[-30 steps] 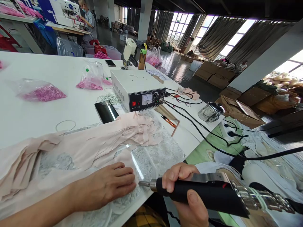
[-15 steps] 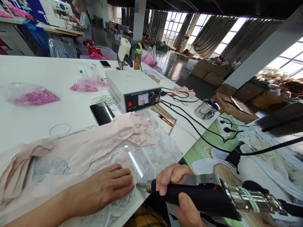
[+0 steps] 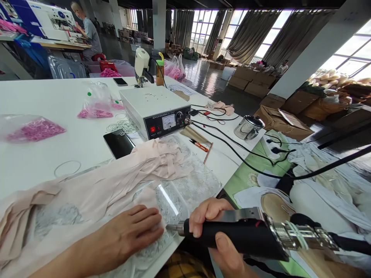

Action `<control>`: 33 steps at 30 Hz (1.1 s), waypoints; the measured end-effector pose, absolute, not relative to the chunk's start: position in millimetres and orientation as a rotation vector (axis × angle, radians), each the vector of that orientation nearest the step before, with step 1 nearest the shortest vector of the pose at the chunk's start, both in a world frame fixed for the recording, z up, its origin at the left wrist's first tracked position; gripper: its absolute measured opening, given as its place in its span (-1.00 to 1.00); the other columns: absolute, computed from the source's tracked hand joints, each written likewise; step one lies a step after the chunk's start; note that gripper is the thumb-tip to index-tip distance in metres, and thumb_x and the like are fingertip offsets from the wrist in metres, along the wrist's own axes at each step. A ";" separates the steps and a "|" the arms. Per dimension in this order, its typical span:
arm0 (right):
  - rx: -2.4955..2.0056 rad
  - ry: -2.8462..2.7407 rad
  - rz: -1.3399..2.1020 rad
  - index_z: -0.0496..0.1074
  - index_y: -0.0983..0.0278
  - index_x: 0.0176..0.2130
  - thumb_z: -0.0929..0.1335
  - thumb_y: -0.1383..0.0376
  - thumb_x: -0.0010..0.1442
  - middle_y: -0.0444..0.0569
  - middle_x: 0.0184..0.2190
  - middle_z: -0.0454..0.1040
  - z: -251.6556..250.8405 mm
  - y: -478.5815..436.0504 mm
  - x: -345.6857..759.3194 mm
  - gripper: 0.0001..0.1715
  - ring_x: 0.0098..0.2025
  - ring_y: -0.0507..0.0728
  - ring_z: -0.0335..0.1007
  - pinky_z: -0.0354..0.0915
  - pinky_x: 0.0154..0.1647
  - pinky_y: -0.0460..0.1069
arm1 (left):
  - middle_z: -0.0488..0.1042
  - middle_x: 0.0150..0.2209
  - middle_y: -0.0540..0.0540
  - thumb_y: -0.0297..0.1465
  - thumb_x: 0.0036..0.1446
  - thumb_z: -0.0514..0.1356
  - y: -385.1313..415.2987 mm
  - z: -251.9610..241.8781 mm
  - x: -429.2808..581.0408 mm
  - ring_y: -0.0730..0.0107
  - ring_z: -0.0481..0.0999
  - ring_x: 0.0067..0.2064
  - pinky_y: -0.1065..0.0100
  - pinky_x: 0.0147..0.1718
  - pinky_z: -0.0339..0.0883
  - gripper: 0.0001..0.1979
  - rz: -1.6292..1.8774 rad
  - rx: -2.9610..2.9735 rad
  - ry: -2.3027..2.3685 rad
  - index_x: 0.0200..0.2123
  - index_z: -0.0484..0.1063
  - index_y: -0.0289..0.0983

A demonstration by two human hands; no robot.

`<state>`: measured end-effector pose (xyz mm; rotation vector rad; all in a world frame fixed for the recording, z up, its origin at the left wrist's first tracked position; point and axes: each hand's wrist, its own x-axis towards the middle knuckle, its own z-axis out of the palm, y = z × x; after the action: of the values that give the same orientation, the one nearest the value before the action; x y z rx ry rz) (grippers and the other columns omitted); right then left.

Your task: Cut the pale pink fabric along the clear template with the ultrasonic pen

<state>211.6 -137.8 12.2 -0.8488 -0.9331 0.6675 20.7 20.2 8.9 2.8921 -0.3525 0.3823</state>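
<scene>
My left hand (image 3: 127, 231) lies flat, palm down, on pale pink sheer fabric (image 3: 87, 185) that is spread in strips over a marbled, clear-covered board (image 3: 203, 181). In my right hand (image 3: 213, 227) is a black ultrasonic handpiece (image 3: 240, 235) with a metal tip. My fingers wrap around its barrel, and the tip points left, close to my left fingertips at the fabric's edge. Whether the tip touches the fabric I cannot tell. Behind the fabric stands a white generator box (image 3: 156, 110) with a lit red switch and a dial.
A black phone (image 3: 118, 143), orange thread snips (image 3: 199, 145), a glass jar with a metal lid (image 3: 248, 127) and bags of pink pieces (image 3: 36, 129) are on the white table. Black cables run to the right. A co-worker (image 3: 88, 34) sits at a sewing machine (image 3: 53, 21) far left.
The view has shifted slightly, so the background sits a little further left. Both hands and the handpiece keep almost the same place on the fabric.
</scene>
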 end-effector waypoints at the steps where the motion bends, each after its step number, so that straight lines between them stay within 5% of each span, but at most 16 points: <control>1: -0.839 -0.938 0.675 0.37 0.14 -0.13 0.34 0.11 0.27 -0.08 -0.32 0.46 10.9 -138.0 212.2 -0.79 -0.45 0.09 0.41 0.36 -0.39 0.05 | 0.54 -0.01 -0.21 -0.61 0.38 -0.07 19.8 8.6 20.4 0.13 0.49 0.03 0.20 0.05 0.24 -0.62 0.385 2.889 -0.348 0.12 0.41 -0.32; 26: -0.828 -0.961 0.602 0.31 0.14 -0.14 0.32 0.07 0.30 -0.07 -0.34 0.43 -1.6 -119.7 209.9 -0.77 -0.47 0.09 0.38 0.40 -0.43 0.06 | 0.56 0.00 -0.14 -0.61 0.40 -0.07 19.1 11.2 20.3 0.21 0.51 0.01 0.23 0.06 0.27 -0.61 0.445 2.913 -0.301 0.09 0.46 -0.26; 33: -0.858 -0.959 0.580 0.30 0.11 -0.17 0.35 0.04 0.28 -0.08 -0.39 0.44 -4.5 -117.5 207.6 -0.75 -0.50 0.10 0.34 0.39 -0.46 0.07 | 0.45 0.13 -0.20 -0.70 0.23 -0.01 21.0 -9.2 8.0 0.10 0.37 0.22 0.15 0.13 0.28 -0.46 0.355 2.912 -0.267 0.20 0.39 -0.22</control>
<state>207.6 -117.5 -4.5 -0.8576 -0.9594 0.5803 8.0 21.0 -9.2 2.9117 -0.2674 0.3546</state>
